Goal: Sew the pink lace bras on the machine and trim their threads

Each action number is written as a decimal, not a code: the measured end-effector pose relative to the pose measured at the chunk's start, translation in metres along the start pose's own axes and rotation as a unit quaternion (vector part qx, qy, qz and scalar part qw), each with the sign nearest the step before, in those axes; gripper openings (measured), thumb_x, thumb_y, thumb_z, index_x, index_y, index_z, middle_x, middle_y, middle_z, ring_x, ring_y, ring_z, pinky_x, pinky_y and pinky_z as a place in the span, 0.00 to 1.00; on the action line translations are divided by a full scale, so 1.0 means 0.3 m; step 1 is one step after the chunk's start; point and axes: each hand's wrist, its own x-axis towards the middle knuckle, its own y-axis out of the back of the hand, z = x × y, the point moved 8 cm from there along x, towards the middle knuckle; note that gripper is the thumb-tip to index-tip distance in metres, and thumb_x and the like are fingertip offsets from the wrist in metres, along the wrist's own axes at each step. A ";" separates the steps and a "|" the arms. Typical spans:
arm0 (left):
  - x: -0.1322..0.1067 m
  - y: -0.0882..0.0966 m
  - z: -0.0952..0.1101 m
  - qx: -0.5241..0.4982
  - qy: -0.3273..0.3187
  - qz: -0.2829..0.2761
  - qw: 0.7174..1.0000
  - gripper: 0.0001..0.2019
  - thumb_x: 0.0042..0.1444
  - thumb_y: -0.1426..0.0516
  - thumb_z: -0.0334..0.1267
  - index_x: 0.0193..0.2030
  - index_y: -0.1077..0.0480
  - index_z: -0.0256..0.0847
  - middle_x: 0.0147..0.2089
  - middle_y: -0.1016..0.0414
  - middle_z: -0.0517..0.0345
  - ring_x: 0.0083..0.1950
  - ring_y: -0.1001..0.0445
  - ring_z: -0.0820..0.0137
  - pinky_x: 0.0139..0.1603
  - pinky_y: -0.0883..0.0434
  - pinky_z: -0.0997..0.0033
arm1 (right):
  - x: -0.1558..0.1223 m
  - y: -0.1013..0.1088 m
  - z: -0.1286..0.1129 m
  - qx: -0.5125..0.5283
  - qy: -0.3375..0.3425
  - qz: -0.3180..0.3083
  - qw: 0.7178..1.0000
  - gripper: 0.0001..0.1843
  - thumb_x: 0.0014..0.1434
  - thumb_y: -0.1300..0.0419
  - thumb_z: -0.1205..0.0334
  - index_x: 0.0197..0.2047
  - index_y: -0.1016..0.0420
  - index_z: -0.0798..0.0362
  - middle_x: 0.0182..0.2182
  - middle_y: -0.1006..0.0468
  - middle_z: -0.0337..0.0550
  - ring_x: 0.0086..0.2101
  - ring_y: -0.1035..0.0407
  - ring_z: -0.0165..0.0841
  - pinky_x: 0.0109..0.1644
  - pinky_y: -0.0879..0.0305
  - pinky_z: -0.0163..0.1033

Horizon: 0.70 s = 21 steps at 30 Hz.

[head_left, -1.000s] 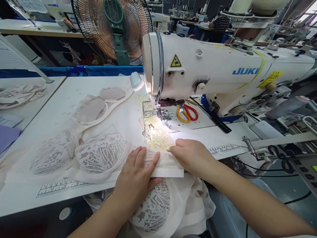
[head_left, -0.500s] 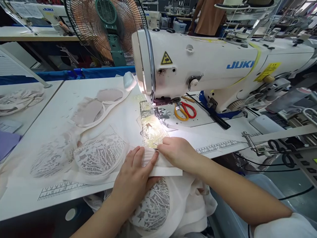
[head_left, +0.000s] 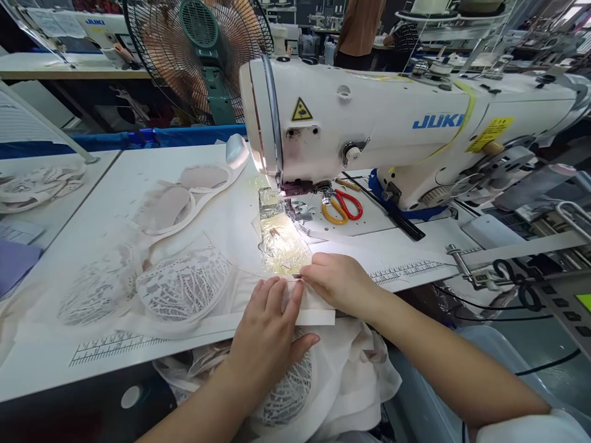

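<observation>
White tabletop (head_left: pixel 219 231), fabric (head_left: pixel 241 294) partly under hand (head_left: pixel 270 320)

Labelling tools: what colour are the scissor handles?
Scissor handles: one red, one yellow-orange; clearest in the head view.

I count one left hand (head_left: pixel 270 329), one right hand (head_left: pixel 340 284), one upper-left fan (head_left: pixel 207 61), two handle loops (head_left: pixel 349 197) just right of centre.

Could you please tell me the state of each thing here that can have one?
Left hand: open, resting on pale fabric.
Right hand: pinching a small item, kind unclear.
Lace-cup garment: spread on the table.
Scissors: handles apart, blades hidden.
Sewing machine: needle area lit.
Fan: standing; spinning or stopped, cannot tell.
</observation>
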 end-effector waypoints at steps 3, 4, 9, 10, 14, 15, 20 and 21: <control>0.009 -0.001 0.006 0.008 0.006 0.011 1.000 0.33 0.47 0.39 0.54 0.54 0.34 0.30 0.48 0.36 0.35 0.52 0.36 0.47 0.50 0.30 0.44 | 0.021 -0.016 -0.011 0.001 0.014 -0.002 1.000 0.10 0.60 0.48 0.67 0.31 0.27 0.54 0.26 0.31 0.41 0.26 0.42 0.30 0.25 0.59 0.35; 0.011 -0.002 0.006 0.008 0.005 0.012 1.000 0.32 0.47 0.39 0.53 0.53 0.34 0.30 0.48 0.37 0.35 0.52 0.36 0.47 0.49 0.30 0.43 | 0.027 -0.019 -0.011 0.000 0.017 -0.003 1.000 0.10 0.60 0.48 0.67 0.31 0.27 0.54 0.26 0.31 0.41 0.26 0.43 0.30 0.24 0.59 0.35; 0.015 -0.004 0.001 0.003 -0.008 0.013 1.000 0.30 0.48 0.39 0.51 0.52 0.33 0.30 0.48 0.40 0.37 0.52 0.38 0.47 0.48 0.29 0.42 | 0.031 -0.018 -0.005 0.004 0.047 0.008 0.999 0.08 0.58 0.46 0.66 0.30 0.28 0.54 0.26 0.32 0.39 0.25 0.44 0.30 0.25 0.61 0.36; 0.016 -0.005 -0.001 0.003 -0.007 0.011 1.000 0.30 0.48 0.38 0.51 0.53 0.33 0.31 0.48 0.40 0.38 0.52 0.38 0.47 0.49 0.29 0.42 | 0.026 -0.015 -0.003 0.001 0.058 0.011 0.998 0.07 0.58 0.46 0.66 0.31 0.28 0.54 0.26 0.32 0.39 0.26 0.44 0.30 0.25 0.61 0.36; 0.014 -0.013 -0.006 -0.004 0.001 -0.003 1.000 0.31 0.48 0.37 0.48 0.57 0.36 0.35 0.47 0.41 0.41 0.51 0.38 0.49 0.50 0.30 0.43 | -0.008 0.003 0.017 -0.024 0.071 -0.009 0.997 0.05 0.55 0.45 0.70 0.30 0.29 0.54 0.26 0.32 0.40 0.26 0.43 0.31 0.26 0.61 0.37; 0.012 -0.015 -0.008 -0.007 0.003 -0.006 1.000 0.31 0.48 0.37 0.47 0.57 0.36 0.36 0.47 0.41 0.42 0.51 0.38 0.49 0.50 0.30 0.43 | -0.019 0.010 0.025 -0.034 0.065 -0.019 0.997 0.05 0.54 0.44 0.71 0.30 0.29 0.54 0.26 0.32 0.40 0.26 0.44 0.31 0.25 0.62 0.37; 0.010 -0.026 -0.015 -0.013 0.004 -0.014 1.000 0.29 0.52 0.40 0.46 0.59 0.38 0.39 0.48 0.42 0.43 0.53 0.39 0.49 0.52 0.31 0.42 | -0.060 0.046 0.057 -0.078 0.025 -0.033 0.996 0.06 0.55 0.44 0.72 0.29 0.29 0.54 0.25 0.33 0.40 0.24 0.45 0.31 0.25 0.63 0.38; 0.010 -0.025 -0.015 -0.011 0.002 -0.010 1.000 0.29 0.52 0.40 0.46 0.59 0.38 0.39 0.48 0.42 0.43 0.53 0.39 0.49 0.51 0.31 0.42 | -0.061 0.051 0.056 -0.076 0.023 -0.020 0.997 0.06 0.55 0.45 0.72 0.29 0.29 0.54 0.25 0.33 0.40 0.25 0.45 0.31 0.25 0.63 0.37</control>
